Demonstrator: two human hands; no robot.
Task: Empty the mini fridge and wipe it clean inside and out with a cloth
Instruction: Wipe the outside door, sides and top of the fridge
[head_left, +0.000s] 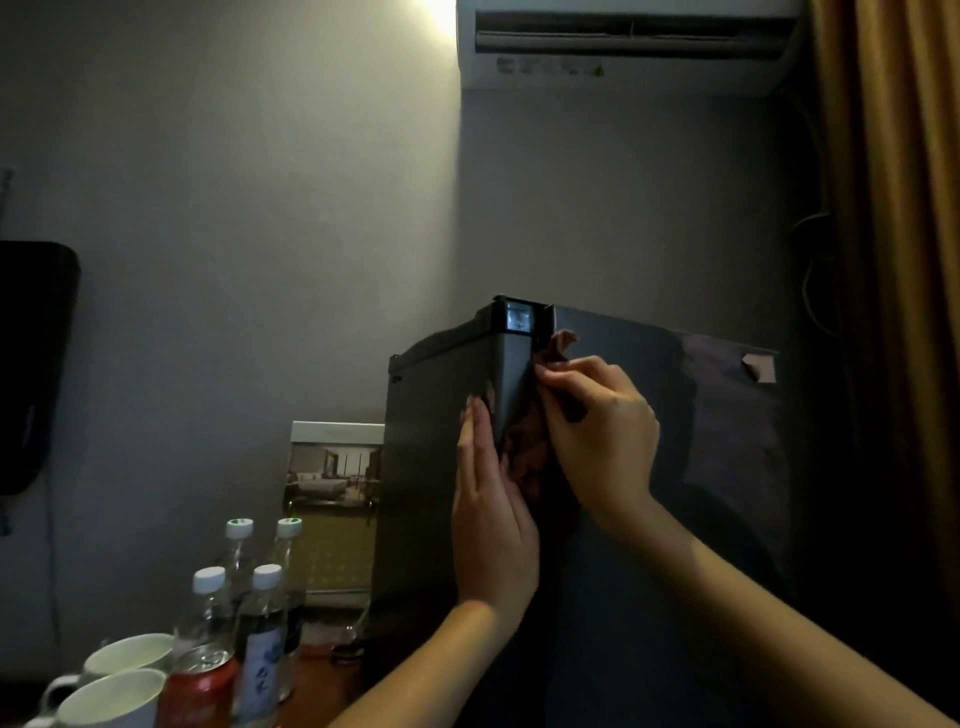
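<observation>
Right fingers (558, 375) curled, pinching a crumpled reddish-brown cloth (527, 449) onto the near vertical corner seam of the dark grey mini fridge (436, 467); right hand (605, 431) comes in from the lower right, knuckles out; cloth hangs down the seam, between the two hands; left fingers (475, 434) straight and together, left hand (493, 519) flat on the fridge's left face just beside the cloth, tips pointing up. Fridge stands upright on the worktop, long axis vertical, near corner towards the camera, dark hinge block (514, 317) on the top corner; cannot tell whether the door is ajar. Left of the fridge: printed room-photo card (332, 493) propped upright, close to its side; nearer, four clear white-capped plastic bottles (260, 618), red drinks can (200, 686), two white mugs (111, 699), bunched together; white air conditioner (623, 47) on the wall above; brown curtain (893, 260) at right.
</observation>
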